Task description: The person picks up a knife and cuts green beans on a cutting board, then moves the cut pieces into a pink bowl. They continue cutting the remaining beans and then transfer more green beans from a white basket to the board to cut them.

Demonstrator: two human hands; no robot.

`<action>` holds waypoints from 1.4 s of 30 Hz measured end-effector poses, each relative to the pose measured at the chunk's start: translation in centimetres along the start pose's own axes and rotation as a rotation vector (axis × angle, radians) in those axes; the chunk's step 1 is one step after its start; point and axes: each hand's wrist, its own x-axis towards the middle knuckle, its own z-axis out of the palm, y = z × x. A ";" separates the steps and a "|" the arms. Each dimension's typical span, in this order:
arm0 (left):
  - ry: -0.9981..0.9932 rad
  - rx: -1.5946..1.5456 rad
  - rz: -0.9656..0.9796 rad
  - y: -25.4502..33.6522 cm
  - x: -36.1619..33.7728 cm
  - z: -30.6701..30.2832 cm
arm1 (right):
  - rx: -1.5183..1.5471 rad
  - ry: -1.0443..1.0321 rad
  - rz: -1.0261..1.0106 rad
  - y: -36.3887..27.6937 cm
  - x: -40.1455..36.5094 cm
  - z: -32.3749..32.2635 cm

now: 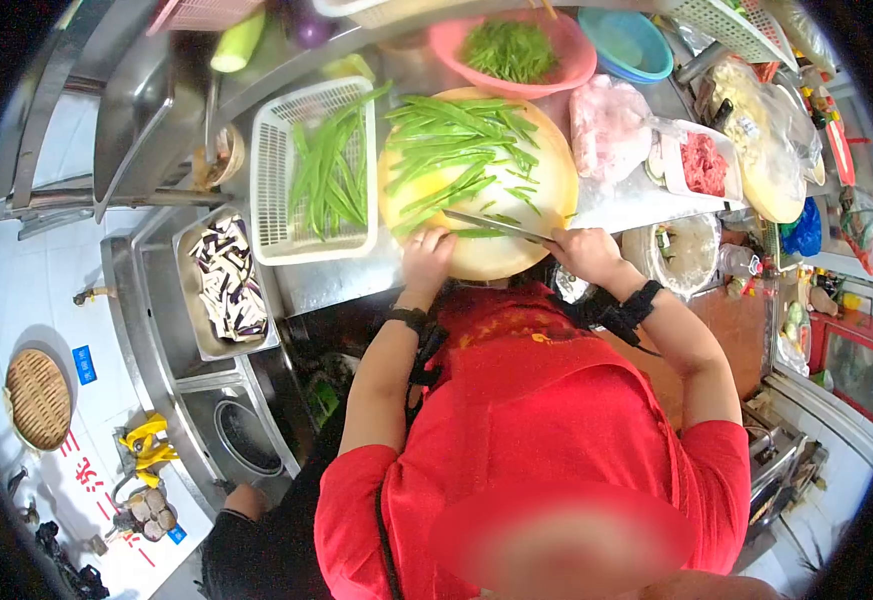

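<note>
A round cutting board (546, 190) lies in front of me, with many long flat green beans (446, 130) spread over its back and left side and a few short cut pieces at the right. My right hand (584, 254) is closed round the handle of a knife (496, 226), whose blade points left across the board's near part. My left hand (429, 258) rests at the board's near left edge, fingers curled down on green beans beside the blade tip. Its fingertips are partly hidden. More flat beans fill part of a white plastic basket (266, 190) to the left.
Behind the board stand a pink bowl (446, 45) of shredded greens and blue bowls (636, 45). At right are bagged meat (609, 125) and a white tub of minced meat (704, 165). A metal tray (188, 300) of eggplant strips sits over the sink at left.
</note>
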 end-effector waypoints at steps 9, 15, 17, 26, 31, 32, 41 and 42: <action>0.068 -0.039 -0.164 -0.9 -0.9 -0.7 | -0.017 0.029 -0.010 -0.7 0.5 -0.2; 0.064 -0.026 -0.169 -2.5 -2.0 0.2 | -0.051 -0.038 0.017 -0.9 1.8 2.4; 0.059 -0.030 -0.161 -1.9 -2.0 -0.1 | -0.016 -0.048 0.029 -0.7 1.3 1.6; 0.039 -0.076 -0.148 0.0 -1.4 0.1 | -0.064 -0.055 0.060 -1.6 1.4 1.6; 0.098 0.010 -0.256 -0.4 -1.7 -0.8 | 0.007 -0.080 0.086 -2.1 0.5 0.1; 0.096 0.009 -0.256 -0.4 -1.9 -0.5 | -0.014 -0.104 0.089 -2.5 1.1 1.3; 0.119 -0.003 -0.192 0.3 -1.4 0.8 | 0.013 -0.106 0.086 -2.6 0.7 0.0; 0.112 -0.021 -0.206 0.4 -1.3 0.8 | -0.023 -0.116 0.086 -2.5 1.0 1.3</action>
